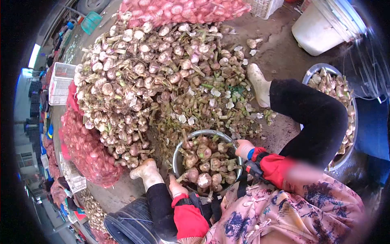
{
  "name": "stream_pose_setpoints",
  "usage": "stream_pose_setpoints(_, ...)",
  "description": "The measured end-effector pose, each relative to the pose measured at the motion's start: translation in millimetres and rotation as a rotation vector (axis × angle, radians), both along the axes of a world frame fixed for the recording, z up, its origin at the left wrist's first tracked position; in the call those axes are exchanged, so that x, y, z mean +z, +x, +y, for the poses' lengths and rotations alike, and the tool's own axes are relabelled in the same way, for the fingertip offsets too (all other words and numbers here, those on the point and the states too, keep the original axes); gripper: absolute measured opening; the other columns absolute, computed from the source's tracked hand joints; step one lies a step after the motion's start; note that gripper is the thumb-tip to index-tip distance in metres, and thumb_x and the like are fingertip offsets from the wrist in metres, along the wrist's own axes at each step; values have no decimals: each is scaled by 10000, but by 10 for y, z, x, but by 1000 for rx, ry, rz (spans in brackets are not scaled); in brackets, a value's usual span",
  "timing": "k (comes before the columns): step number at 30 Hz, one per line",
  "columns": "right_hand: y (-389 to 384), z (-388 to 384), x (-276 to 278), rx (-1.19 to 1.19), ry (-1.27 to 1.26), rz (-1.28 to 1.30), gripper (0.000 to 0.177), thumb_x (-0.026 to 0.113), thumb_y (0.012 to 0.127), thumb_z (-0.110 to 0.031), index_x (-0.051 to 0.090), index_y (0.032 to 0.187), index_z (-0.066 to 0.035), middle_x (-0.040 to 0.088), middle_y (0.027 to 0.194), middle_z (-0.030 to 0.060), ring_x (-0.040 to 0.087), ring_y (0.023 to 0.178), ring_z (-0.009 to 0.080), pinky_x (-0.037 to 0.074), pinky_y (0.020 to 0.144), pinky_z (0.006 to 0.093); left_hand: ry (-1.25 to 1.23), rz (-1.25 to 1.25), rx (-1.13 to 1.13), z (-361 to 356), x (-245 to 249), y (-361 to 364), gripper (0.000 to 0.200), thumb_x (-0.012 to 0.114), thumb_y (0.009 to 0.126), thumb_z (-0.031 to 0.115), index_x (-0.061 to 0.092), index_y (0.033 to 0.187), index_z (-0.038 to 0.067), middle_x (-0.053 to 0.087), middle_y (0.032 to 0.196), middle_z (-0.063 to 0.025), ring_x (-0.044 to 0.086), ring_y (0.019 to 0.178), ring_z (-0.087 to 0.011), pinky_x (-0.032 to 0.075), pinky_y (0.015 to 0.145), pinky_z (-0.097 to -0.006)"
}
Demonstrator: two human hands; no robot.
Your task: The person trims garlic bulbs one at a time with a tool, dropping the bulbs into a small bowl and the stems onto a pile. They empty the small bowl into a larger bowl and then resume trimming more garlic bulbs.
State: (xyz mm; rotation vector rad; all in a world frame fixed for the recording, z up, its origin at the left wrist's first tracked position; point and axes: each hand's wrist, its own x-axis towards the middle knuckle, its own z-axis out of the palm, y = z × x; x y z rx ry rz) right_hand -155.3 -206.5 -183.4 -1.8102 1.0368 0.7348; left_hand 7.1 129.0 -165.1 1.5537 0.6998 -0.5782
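A round metal basin (pixel 177 156) stands between my legs, heaped with garlic bulbs (pixel 204 166) that have their stems on. My left hand (pixel 177 188) is at the basin's near left side, its fingers closed against the rim and partly hidden. At the right side, my right hand (pixel 244 149) grips the rim. Beyond the basin spreads a large pile of garlic (pixel 138 69), with cut stems and white peelings (pixel 219 110) scattered along its near right part.
Full red mesh sacks (pixel 91 146) lie left of the pile, and another mesh sack (pixel 183 11) lies behind it. White crates (pixel 63 83) stand at the left. On the right are a second basin of garlic (pixel 352 122) and a white bucket (pixel 319 30). A black tub (pixel 130 221) sits at lower left.
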Motion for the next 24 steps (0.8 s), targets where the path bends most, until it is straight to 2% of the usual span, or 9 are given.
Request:
stream_pose_setpoints(9, 333, -509, 1008, -296, -58, -428, 358, 556, 683, -121, 652, 1019, -43, 648, 962, 218, 622, 934, 362, 490, 836, 404, -393, -138, 34, -846, 1213, 90, 403, 586, 856, 403, 602, 1014, 33, 621, 949, -90, 576, 898, -236, 469, 807, -363)
stream_pose_setpoints(10, 325, -693, 1264, -270, -20, -439, 467, 623, 657, -136, 615, 1113, -36, 670, 963, 156, 636, 909, 251, 495, 813, 350, -420, -190, 42, -1101, 1474, 128, 389, 597, 847, 394, 610, 969, 24, 621, 908, -89, 580, 888, -230, 478, 787, -363)
stream_pose_setpoints(11, 251, -844, 1392, -359, 72, -600, 463, 624, 651, -133, 615, 1103, -29, 674, 939, 128, 628, 881, 214, 491, 804, 328, -59, -551, -144, -1262, 1592, 195, 465, 626, 812, 299, 521, 1137, -17, 627, 969, -124, 585, 924, -251, 478, 809, -366)
stream_pose_setpoints(13, 133, -1082, 1751, -476, 28, -847, 462, 636, 645, -127, 619, 1097, -35, 667, 911, 112, 611, 836, 196, 484, 789, 325, 502, -740, -227, -1347, 1781, 686, 616, 596, 827, 364, 432, 1342, 70, 624, 1064, -184, 570, 1022, -209, 396, 935, -378)
stream_pose_setpoints(16, -386, -1613, 2681, -497, -113, -980, 279, 655, 640, -130, 616, 902, -41, 607, 697, 66, 530, 655, 132, 452, 616, 319, 867, -994, -782, -2073, 2999, 432, 447, 401, 970, 341, 425, 1355, 113, 549, 1213, -173, 482, 1171, -200, 294, 1036, -473)
stream_pose_setpoints(17, -625, -1793, 2975, -501, -244, -1005, 194, 668, 645, -128, 591, 795, -33, 573, 645, 51, 509, 619, 121, 443, 578, 319, 846, -1025, -803, -2380, 3189, 367, 447, 401, 970, 341, 425, 1355, 113, 549, 1213, -173, 482, 1171, -200, 294, 1036, -473)
stream_pose_setpoints(20, -1394, -2290, 3626, -597, -329, -1300, 195, 675, 596, -165, 619, 708, -15, 572, 603, 109, 536, 568, 194, 441, 546, 346, 102, -1237, -970, -3248, 3619, 368, 649, 602, 803, 135, 320, 1369, -10, 616, 1045, -167, 582, 952, -272, 449, 863, -378)
stream_pose_setpoints(21, -1664, -2602, 3706, -35, -1143, -1323, 128, 687, 590, -156, 641, 672, -68, 595, 646, 91, 565, 592, 212, 454, 554, 340, 49, -1357, -1065, -3558, 3772, 321, 642, 627, 792, 101, 341, 1353, -22, 628, 1044, -146, 605, 913, -246, 480, 837, -345)
stream_pose_setpoints(24, -2487, -2898, 4305, -627, -737, -1361, 209, 685, 623, -107, 642, 818, -47, 624, 744, 76, 568, 682, 164, 466, 637, 304, 509, -1960, -1403, -4616, 3969, -114, 787, 689, 766, 106, 207, 1376, -21, 616, 1061, -162, 609, 927, -297, 472, 871, -335)
